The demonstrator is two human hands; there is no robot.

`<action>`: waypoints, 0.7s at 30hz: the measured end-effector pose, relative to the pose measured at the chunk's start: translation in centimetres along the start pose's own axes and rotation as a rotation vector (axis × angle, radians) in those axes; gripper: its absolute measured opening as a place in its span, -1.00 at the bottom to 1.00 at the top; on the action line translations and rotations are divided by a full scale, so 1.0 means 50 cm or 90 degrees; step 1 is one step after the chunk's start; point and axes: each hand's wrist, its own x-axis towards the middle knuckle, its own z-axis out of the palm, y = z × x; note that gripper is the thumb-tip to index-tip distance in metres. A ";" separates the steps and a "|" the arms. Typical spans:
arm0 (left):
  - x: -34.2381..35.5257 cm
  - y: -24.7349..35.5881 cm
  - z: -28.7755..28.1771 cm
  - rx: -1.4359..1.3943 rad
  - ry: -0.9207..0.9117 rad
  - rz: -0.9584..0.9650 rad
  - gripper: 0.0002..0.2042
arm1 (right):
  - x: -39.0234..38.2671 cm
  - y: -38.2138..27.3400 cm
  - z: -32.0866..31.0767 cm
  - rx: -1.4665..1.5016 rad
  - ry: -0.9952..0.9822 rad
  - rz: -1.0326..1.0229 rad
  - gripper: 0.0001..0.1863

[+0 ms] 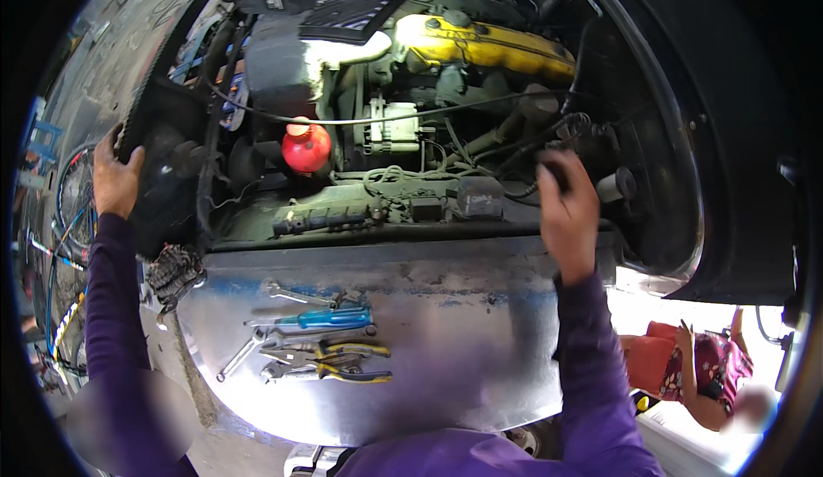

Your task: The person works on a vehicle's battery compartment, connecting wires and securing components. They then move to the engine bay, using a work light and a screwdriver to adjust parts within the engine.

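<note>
At the left side of an open engine bay, my left hand (117,179) rests on the black edge strip (133,113), its thumb apart from the fingers. My right hand (570,216) is over the bay's right part, beside dark hoses (536,187). Its fingers curl toward the thumb, and whatever may be between them is hidden. Left of that hand sits a small black box (480,198). A pale alternator (392,127) and a red round container (306,147) with an orange-pink cap lie farther in. Behind them is a yellow engine cover (484,47).
On the metal panel nearest me lie a blue-handled screwdriver (321,318), yellow-and-black pliers (351,362) and several wrenches, one a combination wrench (240,355). A dark rag (174,271) hangs at its left corner. A black tool tray (364,6) rests at the back. Another person (699,366) is at right.
</note>
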 end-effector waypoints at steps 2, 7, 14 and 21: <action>0.006 -0.019 0.008 0.051 0.012 0.057 -0.40 | 0.100 0.096 0.063 -0.005 -0.172 -0.033 -0.75; 0.010 -0.084 0.011 0.077 -0.018 0.008 -0.41 | 0.205 0.311 0.302 -0.122 -0.760 0.106 -0.68; 0.007 -0.125 -0.013 0.161 -0.042 0.007 -0.38 | 0.208 0.488 0.519 -0.054 -0.811 0.160 -0.58; 0.007 -0.118 -0.037 0.204 -0.078 -0.047 -0.37 | 0.187 0.523 0.623 0.274 -0.662 0.702 -0.83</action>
